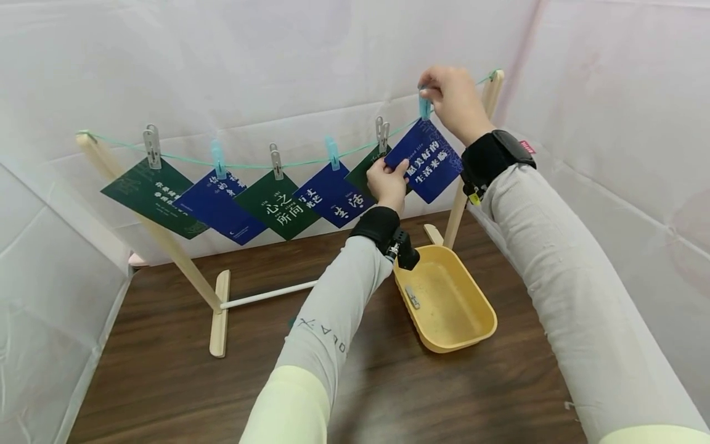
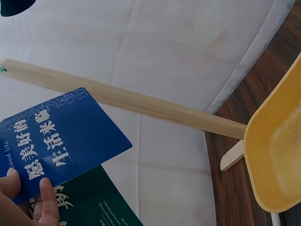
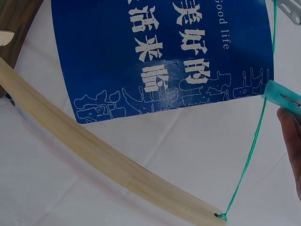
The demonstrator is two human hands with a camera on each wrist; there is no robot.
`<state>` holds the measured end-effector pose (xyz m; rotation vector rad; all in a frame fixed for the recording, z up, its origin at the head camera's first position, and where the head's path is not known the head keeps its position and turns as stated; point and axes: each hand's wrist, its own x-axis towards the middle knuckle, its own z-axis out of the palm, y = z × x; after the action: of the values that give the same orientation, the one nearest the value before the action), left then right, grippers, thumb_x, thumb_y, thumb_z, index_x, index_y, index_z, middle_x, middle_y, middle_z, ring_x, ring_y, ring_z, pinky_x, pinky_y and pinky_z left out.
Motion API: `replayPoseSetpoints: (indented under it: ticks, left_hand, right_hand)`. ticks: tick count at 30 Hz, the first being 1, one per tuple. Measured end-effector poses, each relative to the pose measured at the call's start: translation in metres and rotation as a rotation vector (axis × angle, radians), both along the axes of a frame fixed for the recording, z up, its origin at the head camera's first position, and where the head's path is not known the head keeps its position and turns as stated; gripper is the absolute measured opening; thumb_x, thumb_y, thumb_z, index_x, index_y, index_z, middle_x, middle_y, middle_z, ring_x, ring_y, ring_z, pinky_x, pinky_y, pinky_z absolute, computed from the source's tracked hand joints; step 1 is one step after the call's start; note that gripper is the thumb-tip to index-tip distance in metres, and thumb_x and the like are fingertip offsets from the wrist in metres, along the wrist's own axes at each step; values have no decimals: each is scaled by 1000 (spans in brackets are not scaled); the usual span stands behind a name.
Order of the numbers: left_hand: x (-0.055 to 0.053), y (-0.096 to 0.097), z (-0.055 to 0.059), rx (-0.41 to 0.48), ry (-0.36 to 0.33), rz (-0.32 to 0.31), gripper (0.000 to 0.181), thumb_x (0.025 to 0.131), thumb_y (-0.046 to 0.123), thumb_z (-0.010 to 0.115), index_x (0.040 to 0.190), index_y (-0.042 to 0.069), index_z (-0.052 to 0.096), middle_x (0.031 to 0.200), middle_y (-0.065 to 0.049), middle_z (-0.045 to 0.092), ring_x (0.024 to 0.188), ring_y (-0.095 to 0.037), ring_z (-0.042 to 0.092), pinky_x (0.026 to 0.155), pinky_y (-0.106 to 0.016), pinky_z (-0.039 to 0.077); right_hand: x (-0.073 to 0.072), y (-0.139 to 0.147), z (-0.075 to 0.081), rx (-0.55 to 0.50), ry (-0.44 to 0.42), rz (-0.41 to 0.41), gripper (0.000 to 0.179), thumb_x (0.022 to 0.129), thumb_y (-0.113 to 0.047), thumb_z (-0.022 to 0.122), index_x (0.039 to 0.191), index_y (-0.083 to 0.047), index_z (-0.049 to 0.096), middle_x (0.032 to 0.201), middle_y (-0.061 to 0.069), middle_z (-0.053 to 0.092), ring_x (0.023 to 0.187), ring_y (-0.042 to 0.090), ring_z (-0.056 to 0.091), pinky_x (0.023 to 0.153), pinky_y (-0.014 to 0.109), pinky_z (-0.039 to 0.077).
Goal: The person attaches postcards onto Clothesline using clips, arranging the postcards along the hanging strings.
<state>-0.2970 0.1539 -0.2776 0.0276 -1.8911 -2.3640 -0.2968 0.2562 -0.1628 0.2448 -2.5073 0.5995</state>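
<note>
In the head view, my left hand (image 1: 388,185) pinches the left corner of a blue card (image 1: 435,161) printed with white characters. My right hand (image 1: 457,102) grips a light-blue clothespin (image 1: 424,111) at the card's top corner, on a green string (image 1: 355,150). In the right wrist view the clothespin (image 3: 281,97) meets both the string and the corner of the card (image 3: 164,56). My left thumb and fingers (image 2: 48,202) hold the card (image 2: 70,136) in the left wrist view. A green card (image 2: 94,197) hangs just behind it, partly hidden.
Several blue and green cards hang from grey and light-blue clothespins leftward along the string. Wooden posts (image 1: 161,237) hold the string at both ends. A yellow basin (image 1: 455,302) with a grey clothespin (image 1: 412,297) inside stands on the dark wooden table (image 1: 166,394).
</note>
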Motion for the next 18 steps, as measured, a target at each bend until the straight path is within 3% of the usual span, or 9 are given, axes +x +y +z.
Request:
replayPoseSetpoints:
  ticks: [11, 18]
  left_hand:
    - [2, 3, -7, 32, -14, -11, 21, 88, 8, 65, 107, -3, 66, 103, -18, 70, 92, -29, 68, 73, -30, 57]
    - [3, 5, -8, 7, -17, 5, 21, 87, 8, 66, 105, -3, 66, 100, -19, 70, 88, -32, 68, 71, -29, 57]
  right_hand:
    - [0, 6, -1, 28, -153, 10, 27, 98, -4, 47, 119, 11, 56, 118, 29, 60, 111, 39, 58, 99, 44, 46]
    - [0, 7, 0, 66, -189, 14, 27, 98, -5, 47, 119, 10, 56, 118, 29, 60, 112, 40, 57, 98, 45, 46]
